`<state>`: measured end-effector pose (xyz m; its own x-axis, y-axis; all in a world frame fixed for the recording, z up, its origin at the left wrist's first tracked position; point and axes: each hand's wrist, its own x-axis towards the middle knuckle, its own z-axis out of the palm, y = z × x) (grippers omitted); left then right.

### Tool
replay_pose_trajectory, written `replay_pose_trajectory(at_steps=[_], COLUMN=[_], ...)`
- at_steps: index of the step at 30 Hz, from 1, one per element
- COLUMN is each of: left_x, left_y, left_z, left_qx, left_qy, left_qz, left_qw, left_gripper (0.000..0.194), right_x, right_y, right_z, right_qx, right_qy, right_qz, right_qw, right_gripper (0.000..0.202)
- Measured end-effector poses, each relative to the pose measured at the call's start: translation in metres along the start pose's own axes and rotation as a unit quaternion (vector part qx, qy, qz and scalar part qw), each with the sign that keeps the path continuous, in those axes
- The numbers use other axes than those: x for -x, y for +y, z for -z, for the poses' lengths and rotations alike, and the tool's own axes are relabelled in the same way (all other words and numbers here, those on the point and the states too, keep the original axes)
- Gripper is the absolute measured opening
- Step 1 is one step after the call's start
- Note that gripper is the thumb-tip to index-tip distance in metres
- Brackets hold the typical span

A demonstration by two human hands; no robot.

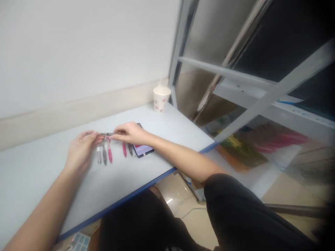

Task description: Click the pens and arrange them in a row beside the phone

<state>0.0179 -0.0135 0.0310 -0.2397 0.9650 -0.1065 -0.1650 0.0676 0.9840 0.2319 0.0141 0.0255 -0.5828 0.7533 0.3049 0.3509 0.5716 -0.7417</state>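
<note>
Between my two hands lies a dark pen (pixel 107 134), held level above the table. The fingers of my left hand (pixel 82 146) pinch its left end, and those of my right hand (pixel 129 132) close on its right end. Below them on the table lie a white pen (pixel 98 156), a grey pen (pixel 104 157) and a red pen (pixel 110 155), side by side. Another red pen (pixel 124 150) and a dark pen (pixel 130 150) rest under my right hand, their upper parts hidden. Beside these is a phone (pixel 143 150) with a lit screen, partly covered by my right wrist.
The white table (pixel 110 188) has a blue front edge and meets a wall at the back. A paper cup (pixel 160 101) with red marks stands at the far right corner. Right of the table rises a metal frame rack (pixel 243 76), with colourful packages (pixel 238 150) on a lower shelf.
</note>
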Motion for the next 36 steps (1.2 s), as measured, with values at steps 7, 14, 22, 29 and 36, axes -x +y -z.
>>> replay_pose_trajectory(at_steps=[7,14,22,29,36], left_x=[0.008,0.019,0.012,0.013,0.015], left_y=[-0.011,-0.012,-0.011,-0.008,-0.010], left_z=[-0.004,-0.015,-0.008,0.002,-0.001], left_qx=[-0.058,-0.080,-0.144,-0.474,-0.622], left_qy=[-0.100,-0.121,-0.169,-0.107,-0.105], left_qz=[-0.055,-0.031,-0.078,-0.201,-0.152], left_qw=[0.992,0.989,0.972,0.850,0.761], left_gripper=[0.060,0.051,0.055,0.026,0.028], right_x=[-0.001,-0.002,-0.003,-0.007,-0.007], right_y=[0.001,-0.004,-0.001,0.011,0.015], right_z=[0.005,-0.005,0.000,0.000,-0.002], right_qx=[-0.141,-0.280,-0.302,-0.288,-0.267], right_qy=[-0.011,-0.071,-0.005,0.093,0.088], right_qz=[-0.026,-0.092,-0.078,-0.064,-0.071], right_qw=[0.990,0.953,0.950,0.951,0.957], right_gripper=[0.041,0.045,0.049,0.037,0.035])
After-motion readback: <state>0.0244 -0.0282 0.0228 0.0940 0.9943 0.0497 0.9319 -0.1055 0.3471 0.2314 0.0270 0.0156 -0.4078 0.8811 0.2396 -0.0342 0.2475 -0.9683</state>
